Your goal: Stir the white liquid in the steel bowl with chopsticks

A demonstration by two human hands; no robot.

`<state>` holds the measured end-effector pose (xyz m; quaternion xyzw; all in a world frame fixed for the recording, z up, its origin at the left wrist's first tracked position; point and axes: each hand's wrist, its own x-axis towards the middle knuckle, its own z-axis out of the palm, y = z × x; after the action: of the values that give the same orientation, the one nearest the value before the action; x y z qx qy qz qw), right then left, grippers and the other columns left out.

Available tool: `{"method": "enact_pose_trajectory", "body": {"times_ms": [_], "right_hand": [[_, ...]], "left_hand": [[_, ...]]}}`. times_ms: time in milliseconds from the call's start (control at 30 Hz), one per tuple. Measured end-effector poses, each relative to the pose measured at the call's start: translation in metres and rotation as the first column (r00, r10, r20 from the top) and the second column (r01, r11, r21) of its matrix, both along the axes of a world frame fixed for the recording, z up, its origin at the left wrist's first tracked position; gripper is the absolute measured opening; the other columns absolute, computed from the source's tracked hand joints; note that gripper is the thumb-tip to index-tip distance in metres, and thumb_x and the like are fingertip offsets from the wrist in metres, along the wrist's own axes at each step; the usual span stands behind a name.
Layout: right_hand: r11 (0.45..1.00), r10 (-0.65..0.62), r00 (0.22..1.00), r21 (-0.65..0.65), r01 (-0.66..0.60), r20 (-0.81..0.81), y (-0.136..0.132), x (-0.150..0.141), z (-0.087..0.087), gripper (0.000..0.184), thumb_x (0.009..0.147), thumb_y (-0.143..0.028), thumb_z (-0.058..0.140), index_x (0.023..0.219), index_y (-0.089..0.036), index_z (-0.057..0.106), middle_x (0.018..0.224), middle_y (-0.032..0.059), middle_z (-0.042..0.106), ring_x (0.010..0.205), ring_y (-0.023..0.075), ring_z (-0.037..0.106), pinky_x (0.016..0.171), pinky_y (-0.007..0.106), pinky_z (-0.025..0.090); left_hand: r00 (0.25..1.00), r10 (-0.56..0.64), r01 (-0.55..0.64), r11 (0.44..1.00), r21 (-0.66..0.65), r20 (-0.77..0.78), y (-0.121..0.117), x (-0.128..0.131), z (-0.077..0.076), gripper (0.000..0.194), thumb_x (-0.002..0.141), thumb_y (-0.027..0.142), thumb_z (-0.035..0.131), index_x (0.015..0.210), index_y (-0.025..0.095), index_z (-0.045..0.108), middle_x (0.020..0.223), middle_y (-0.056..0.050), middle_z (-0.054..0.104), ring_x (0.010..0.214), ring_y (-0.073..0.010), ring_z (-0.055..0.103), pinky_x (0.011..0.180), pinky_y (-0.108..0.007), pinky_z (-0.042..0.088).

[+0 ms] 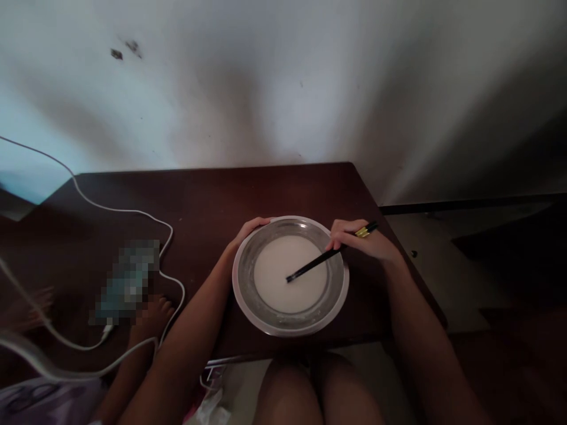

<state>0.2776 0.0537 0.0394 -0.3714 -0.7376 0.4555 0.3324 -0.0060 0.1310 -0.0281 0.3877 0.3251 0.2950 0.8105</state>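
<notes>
A wide metal bowl (241, 304) with a pale rim stands near the front edge of the dark table. White liquid or thin batter (283, 257) covers its bottom. My left hand (251, 228) is curled round the bowl's far left side, its fingers partly hidden behind the rim. In my right hand (354, 236), over the right rim, are black chopsticks (312, 264) with gold bands near the upper end. They slant down to the left, their tips at the white mixture. The chopsticks lie close together, so I cannot tell them apart.
The dark red-brown table (212, 189) meets a stained white wall (283, 88). At left, another person's hand (155, 316) is beside a pixelated phone-like device (126, 283), with a white cable (119, 209) looping around it. Below the front edge are my legs (287, 392).
</notes>
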Motion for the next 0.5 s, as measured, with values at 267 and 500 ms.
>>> {"method": "enact_pose_trajectory", "body": {"times_ms": [267, 500], "right_hand": [[0.993, -0.115, 0.992, -0.004, 0.115, -0.048, 0.0, 0.0019, -0.0004, 0.029, 0.086, -0.028, 0.049, 0.061, -0.018, 0.06, 0.068, 0.0016, 0.063, 0.07, 0.0141, 0.061, 0.069, 0.029, 0.044], [0.99, -0.115, 0.993, 0.079, 0.114, 0.011, 0.0019, 0.0, -0.0025, 0.023, 0.084, -0.028, 0.052, 0.067, -0.018, 0.064, 0.078, 0.0034, 0.066, 0.077, 0.0153, 0.06, 0.073, 0.03, 0.044]], "left_hand": [[1.0, -0.008, 0.008, 1.0, -0.005, -0.011, -0.0013, 0.0006, 0.0014, 0.035, 0.072, 0.026, 0.046, 0.1, 0.018, 0.066, 0.076, -0.004, 0.068, 0.074, -0.0202, 0.062, 0.072, -0.029, 0.045], [1.0, -0.002, 0.002, 1.0, -0.017, -0.007, -0.001, -0.0003, 0.0013, 0.031, 0.072, 0.027, 0.048, 0.094, 0.018, 0.067, 0.07, -0.003, 0.068, 0.065, -0.0177, 0.06, 0.067, -0.027, 0.046]]}}
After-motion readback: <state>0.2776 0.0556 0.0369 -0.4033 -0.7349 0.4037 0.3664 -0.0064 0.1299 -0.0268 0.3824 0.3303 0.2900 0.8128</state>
